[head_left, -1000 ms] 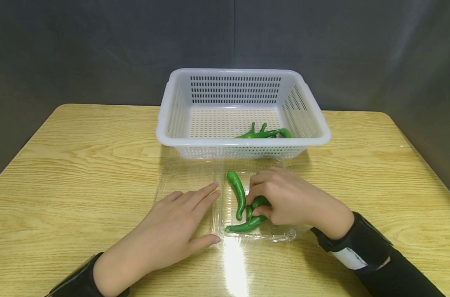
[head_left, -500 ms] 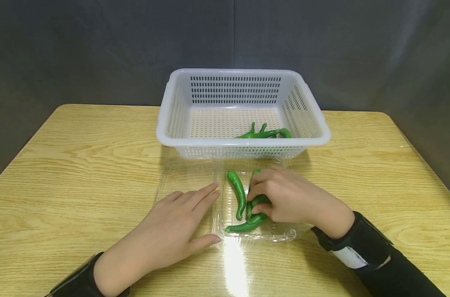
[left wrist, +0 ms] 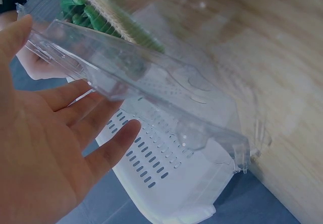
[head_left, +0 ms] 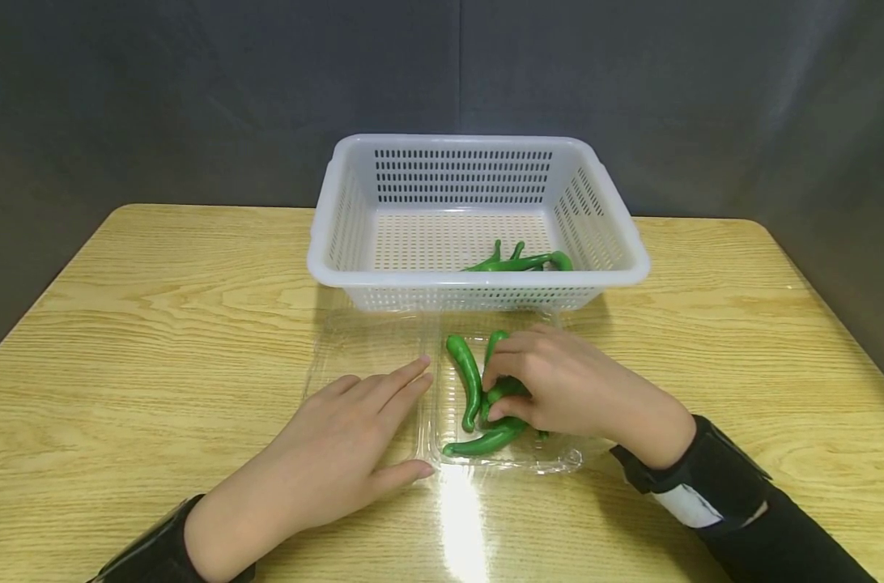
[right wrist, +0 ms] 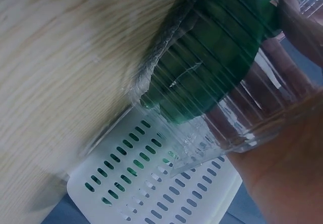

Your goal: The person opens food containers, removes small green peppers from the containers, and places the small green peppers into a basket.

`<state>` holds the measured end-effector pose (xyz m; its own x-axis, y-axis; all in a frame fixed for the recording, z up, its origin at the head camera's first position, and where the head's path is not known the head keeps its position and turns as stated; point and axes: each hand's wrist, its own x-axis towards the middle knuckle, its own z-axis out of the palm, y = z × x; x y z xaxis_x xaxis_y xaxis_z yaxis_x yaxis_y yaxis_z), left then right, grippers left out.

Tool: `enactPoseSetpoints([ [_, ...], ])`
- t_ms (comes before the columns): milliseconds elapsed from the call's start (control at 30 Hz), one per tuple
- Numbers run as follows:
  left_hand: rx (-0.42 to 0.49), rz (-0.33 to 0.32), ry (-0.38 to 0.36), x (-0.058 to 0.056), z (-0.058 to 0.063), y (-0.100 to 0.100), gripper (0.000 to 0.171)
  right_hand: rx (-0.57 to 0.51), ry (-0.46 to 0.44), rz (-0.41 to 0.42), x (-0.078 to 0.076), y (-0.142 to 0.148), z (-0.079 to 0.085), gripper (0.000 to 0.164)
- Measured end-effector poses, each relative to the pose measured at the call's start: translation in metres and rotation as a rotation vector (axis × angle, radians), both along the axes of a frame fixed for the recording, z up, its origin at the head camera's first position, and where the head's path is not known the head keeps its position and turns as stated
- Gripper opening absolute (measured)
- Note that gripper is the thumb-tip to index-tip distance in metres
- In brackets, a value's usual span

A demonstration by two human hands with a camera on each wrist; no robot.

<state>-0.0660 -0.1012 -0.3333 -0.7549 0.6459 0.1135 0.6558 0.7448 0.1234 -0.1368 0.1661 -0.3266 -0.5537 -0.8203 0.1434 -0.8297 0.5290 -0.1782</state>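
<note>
1. Your work looks partway along: several green peppers lie in the right half of the clear container (head_left: 452, 425), while more peppers (head_left: 518, 264) sit in the near right part of the white basket (head_left: 478, 278), just beyond it on the bench (head_left: 158, 348).
2. Your container stands unfolded, its left half (head_left: 372, 336) holding no pepper that shows; closing it is not yet done. How many peppers belong in it, you cannot tell from here.
3. Your filled half seems only roughly arranged: one pepper (head_left: 465, 380) runs lengthwise near the fold, another (head_left: 486, 442) lies crosswise along the near edge, and a third (head_left: 496, 342) shows its far end beside your right knuckles.
4. Your right hand (head_left: 562, 389) is over that half, thumb and fingers curled in a pinch on a gripped pepper (head_left: 509, 390); a small green tip also shows under your palm, its pepper mostly hidden.
5. Your left hand (head_left: 347, 441) grasps nothing: its fingers are extended over the left half, tips at the fold, well short of the basket and just left of the lengthwise pepper.
</note>
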Motion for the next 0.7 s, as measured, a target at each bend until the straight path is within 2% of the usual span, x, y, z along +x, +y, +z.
enactPoseSetpoints([
  [700,-0.002,0.004,-0.001,0.0002,0.0001,0.0006,0.082,-0.065,0.085,0.012,0.0006,-0.0023,-0.0012,0.021],
])
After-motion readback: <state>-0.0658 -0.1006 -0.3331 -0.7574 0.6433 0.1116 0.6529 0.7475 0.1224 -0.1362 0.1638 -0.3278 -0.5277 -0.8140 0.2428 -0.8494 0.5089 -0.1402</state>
